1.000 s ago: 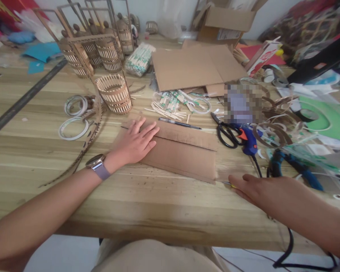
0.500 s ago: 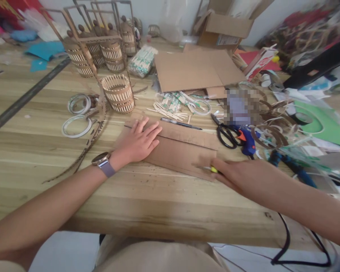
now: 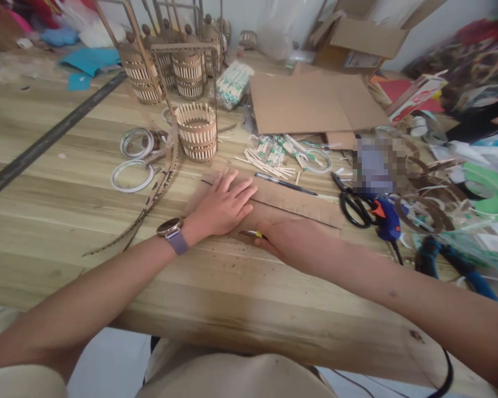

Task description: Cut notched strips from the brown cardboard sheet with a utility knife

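Observation:
My left hand (image 3: 224, 205) lies flat with its fingers spread on a piece of brown cardboard (image 3: 296, 200). A cut line runs along the cardboard's length, and a pen (image 3: 286, 183) rests at its far edge. Close to the left hand, my right hand (image 3: 288, 239) is closed around a utility knife (image 3: 259, 235) with a yellow part. The knife's blade points left, over the near edge of the cardboard. My right hand and forearm cover much of the cardboard's near right part.
Black-handled scissors (image 3: 354, 207) and a blue glue gun (image 3: 388, 218) lie to the right. Behind are loose sticks (image 3: 265, 165), a stick basket (image 3: 197, 132) and a larger cardboard sheet (image 3: 315, 102). Tape rolls (image 3: 133, 176) sit at left, beside a dark metal strip (image 3: 53, 135).
My right hand has moved left along the cardboard with the knife, from its right end to beside my left hand. My left hand stays pressed on the cardboard. The view has shifted slightly.

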The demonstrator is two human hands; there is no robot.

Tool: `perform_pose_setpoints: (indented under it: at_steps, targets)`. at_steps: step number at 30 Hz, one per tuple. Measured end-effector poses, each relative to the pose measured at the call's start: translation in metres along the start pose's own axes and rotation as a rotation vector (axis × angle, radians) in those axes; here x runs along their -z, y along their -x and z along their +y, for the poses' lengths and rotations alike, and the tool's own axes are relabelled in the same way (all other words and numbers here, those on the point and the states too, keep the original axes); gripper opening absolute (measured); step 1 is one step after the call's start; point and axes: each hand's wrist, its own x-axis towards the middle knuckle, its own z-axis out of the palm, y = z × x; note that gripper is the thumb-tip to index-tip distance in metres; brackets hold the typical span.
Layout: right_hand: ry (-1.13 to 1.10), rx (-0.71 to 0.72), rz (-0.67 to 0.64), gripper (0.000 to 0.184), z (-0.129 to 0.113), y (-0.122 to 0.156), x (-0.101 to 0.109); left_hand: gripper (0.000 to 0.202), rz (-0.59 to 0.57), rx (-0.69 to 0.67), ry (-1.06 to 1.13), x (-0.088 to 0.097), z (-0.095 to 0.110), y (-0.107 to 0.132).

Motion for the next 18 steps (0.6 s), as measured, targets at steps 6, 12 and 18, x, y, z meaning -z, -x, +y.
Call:
perform_pose_setpoints:
  at_steps: [6, 12, 18]
  targets:
    - [0.021, -0.005, 0.011, 0.033, -0.002, -0.002, -0.002, 0.048, 0.029, 0.002, -0.001, -0.004, -0.001, 0.000]
    - [0.141, 0.048, -0.008, 0.020, -0.009, -0.002, 0.012, 0.048, 0.036, -0.009, -0.009, -0.006, -0.001, 0.000]
    - [0.272, 0.084, -0.096, 0.032, -0.010, 0.006, 0.027, 0.049, 0.031, -0.021, -0.008, -0.003, -0.002, 0.001]
